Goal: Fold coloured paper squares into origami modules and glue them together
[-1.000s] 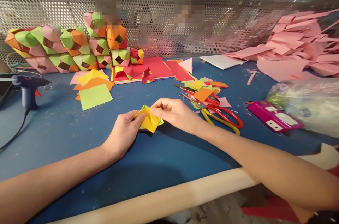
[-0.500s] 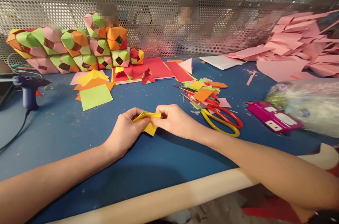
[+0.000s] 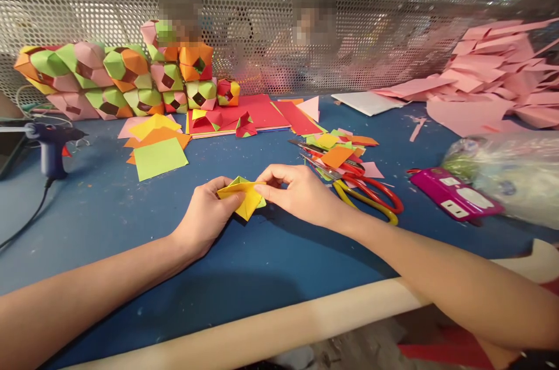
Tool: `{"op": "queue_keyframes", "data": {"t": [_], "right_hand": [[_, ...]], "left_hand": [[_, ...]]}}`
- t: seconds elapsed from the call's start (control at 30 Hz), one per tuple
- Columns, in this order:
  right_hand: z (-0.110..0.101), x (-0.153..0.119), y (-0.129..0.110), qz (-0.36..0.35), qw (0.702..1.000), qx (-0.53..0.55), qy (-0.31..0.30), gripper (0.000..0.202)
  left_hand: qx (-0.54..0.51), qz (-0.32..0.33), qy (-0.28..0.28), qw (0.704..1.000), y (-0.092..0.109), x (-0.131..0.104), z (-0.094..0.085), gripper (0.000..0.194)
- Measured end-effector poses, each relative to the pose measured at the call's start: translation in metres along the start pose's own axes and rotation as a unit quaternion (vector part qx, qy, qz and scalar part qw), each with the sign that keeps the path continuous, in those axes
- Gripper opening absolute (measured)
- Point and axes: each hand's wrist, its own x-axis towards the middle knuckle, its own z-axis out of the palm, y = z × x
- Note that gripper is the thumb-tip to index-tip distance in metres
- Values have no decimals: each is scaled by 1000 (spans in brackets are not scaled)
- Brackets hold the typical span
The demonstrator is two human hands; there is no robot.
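Between my two hands is a folded piece of yellow and green paper [image 3: 247, 201], held just over the blue table. My left hand [image 3: 203, 210] pinches its left side, thumb in front and fingers behind. At its upper right corner, my right hand [image 3: 294, 192] grips the edge between thumb and fingertips. A yellow flap points downward and a green peak shows at the top. To the left behind it lies a green paper square [image 3: 160, 158] on orange and yellow sheets. Right of my right hand are scissors with red and yellow handles [image 3: 371, 192].
Folded paper balls [image 3: 126, 70] are stacked at the back left by a perforated metal screen [image 3: 262, 26]. A glue gun [image 3: 53, 148] stands at left. Red sheets [image 3: 262, 111] lie behind. At right are a magenta power strip [image 3: 454, 192], a plastic bag [image 3: 524, 178] and pink paper strips [image 3: 489, 67].
The folded paper has turned a little, so more of its yellow front and a green edge on the right show. My right fingers have shifted along its upper right corner.
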Motion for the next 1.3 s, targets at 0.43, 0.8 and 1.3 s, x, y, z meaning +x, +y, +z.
{"op": "queue_keyframes", "data": {"t": [0.43,0.8,1.3], "right_hand": [[2,-2,2,-38,998,-35,35,11],[2,-3,5,-41,998,-40,41,15],[5,-2,4,-13,1000,5,-7,16]], "left_hand": [[50,15,-20,998,-2,1,-2,14],[69,18,-21,997,-5,3,-4,13],[58,13,-12,998,7,-2,1,10]]}}
